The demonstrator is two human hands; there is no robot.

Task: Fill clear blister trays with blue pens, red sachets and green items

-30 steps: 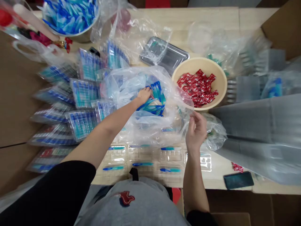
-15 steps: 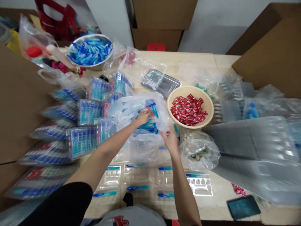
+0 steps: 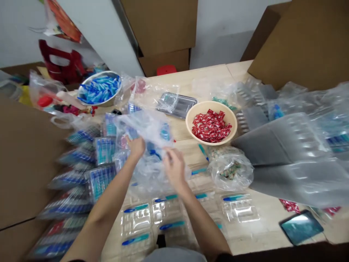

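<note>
A clear, cloudy plastic bag (image 3: 147, 178) lies crumpled in front of me, with a few slim blue-and-teal pieces (image 3: 155, 154) showing inside. My left hand (image 3: 136, 148) is closed on the left side of the bag. With its fingertips pinched together, my right hand (image 3: 175, 168) grips the bag's right edge. Nearer my body lie clear moulded trays (image 3: 135, 222), and a blue-and-teal piece (image 3: 172, 225) rests in each of several compartments. Blur hides the exact kind of these pieces.
Right of the bag stands a cream bowl (image 3: 233, 125) of red sachets, with a bag of small packets (image 3: 231, 171) below it. Stacked clear trays (image 3: 286, 145) fill the right, filled packs (image 3: 102, 178) the left. A metal bowl (image 3: 117, 95) and dark lid (image 3: 185, 105) stand behind; a phone (image 3: 301, 227) lies front right.
My left hand has come out from among the blue pieces and moved left to the bag's side. The right hand has moved left with the bag's edge, and the bag's mouth has folded over.
</note>
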